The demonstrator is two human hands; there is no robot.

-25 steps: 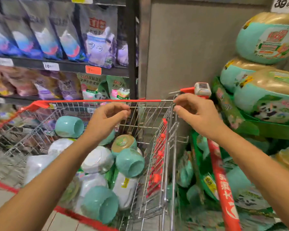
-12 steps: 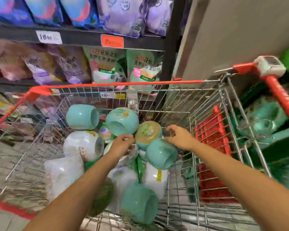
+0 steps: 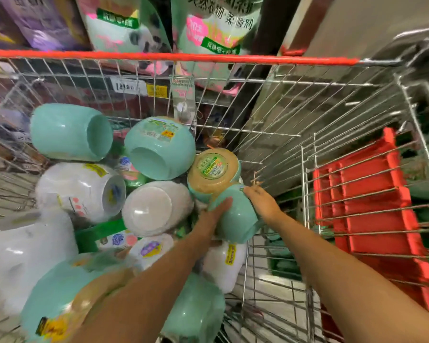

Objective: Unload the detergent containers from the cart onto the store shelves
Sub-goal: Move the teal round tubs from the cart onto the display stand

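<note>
Several teal and white detergent containers lie piled in the wire cart (image 3: 278,120). At the pile's right side is a teal container (image 3: 238,219) on its side, held between both hands. My left hand (image 3: 212,215) lies with straight fingers against its left flank. Its upper right end is gripped by my right hand (image 3: 261,203), whose fingertips are hidden behind it. Touching it from above is a tan-lidded container (image 3: 212,169). Other teal containers (image 3: 70,132) (image 3: 159,149) and white ones (image 3: 82,189) (image 3: 154,209) lie further left.
The cart's red rim (image 3: 159,56) runs across the top. A red plastic seat flap (image 3: 372,201) hangs at the cart's right end. Behind the cart, shelves hold green and white refill pouches (image 3: 216,28) and a price tag (image 3: 126,86). A grey wall panel (image 3: 357,28) is at upper right.
Both hands left the cart's rim and handle and reached down into the basket. They now hold the teal container at the pile's right side. The camera has tilted down closer to the cart.
</note>
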